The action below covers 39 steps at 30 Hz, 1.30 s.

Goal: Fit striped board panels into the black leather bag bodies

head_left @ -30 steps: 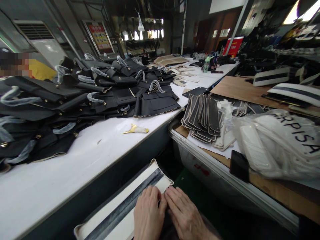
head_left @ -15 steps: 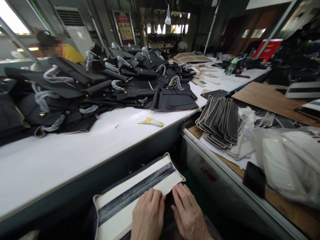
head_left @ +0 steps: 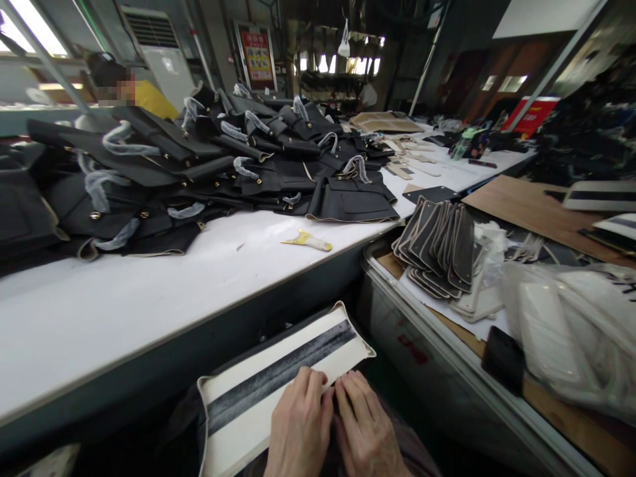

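Across my lap lies a cream bag panel (head_left: pixel 238 434) with a wide dark stripe and raised, folded edges, tilted toward the upper right. My left hand (head_left: pixel 301 421) is closed on its near edge, fingers curled and pressed together. Close beside it, my right hand (head_left: pixel 366 424) grips the same edge with bent fingers, the two sets of fingertips nearly meeting. The stretch of edge between and under the fingers is mostly hidden. Dark material shows below the panel and around my wrists.
Black bags (head_left: pixel 278 175) with plastic-wrapped handles are heaped on the white table (head_left: pixel 124 311). A yellow-and-white tube (head_left: pixel 308 240) lies near its edge. On the right bench are stacked dark flaps (head_left: pixel 437 242), a plastic bag (head_left: pixel 566 324) and a phone (head_left: pixel 503 358). A person in yellow (head_left: pixel 154 99) is behind the heap.
My right hand has slid left along the near edge, closer to my left hand. The whole view has shifted slightly, and the panel stays in my lap.
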Each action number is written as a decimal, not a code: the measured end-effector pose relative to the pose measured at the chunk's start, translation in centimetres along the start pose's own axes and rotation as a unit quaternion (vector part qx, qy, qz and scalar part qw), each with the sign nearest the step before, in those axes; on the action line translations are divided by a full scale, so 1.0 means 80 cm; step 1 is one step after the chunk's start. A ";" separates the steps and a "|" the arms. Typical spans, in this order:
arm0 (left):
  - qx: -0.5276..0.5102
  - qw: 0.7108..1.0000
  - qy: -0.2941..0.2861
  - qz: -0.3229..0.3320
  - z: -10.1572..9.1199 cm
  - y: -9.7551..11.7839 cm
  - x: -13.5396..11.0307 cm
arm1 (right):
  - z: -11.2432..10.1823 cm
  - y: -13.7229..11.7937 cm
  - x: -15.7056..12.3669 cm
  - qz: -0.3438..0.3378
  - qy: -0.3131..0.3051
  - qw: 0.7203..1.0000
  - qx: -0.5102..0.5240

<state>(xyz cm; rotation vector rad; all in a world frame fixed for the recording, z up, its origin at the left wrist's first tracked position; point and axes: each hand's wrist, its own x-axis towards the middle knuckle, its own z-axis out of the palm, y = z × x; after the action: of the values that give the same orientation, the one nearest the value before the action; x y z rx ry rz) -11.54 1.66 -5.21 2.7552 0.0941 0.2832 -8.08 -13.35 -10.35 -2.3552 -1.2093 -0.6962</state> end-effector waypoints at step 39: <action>-0.047 0.993 0.046 -0.100 -0.040 -0.070 -0.096 | 0.004 -0.061 0.038 -0.129 0.001 0.986 0.104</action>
<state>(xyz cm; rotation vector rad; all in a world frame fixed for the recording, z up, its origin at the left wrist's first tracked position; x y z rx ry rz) -19.87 7.20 -5.72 2.6139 0.3682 0.3508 -10.52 -8.62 -8.21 -2.0482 -1.5258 -0.6187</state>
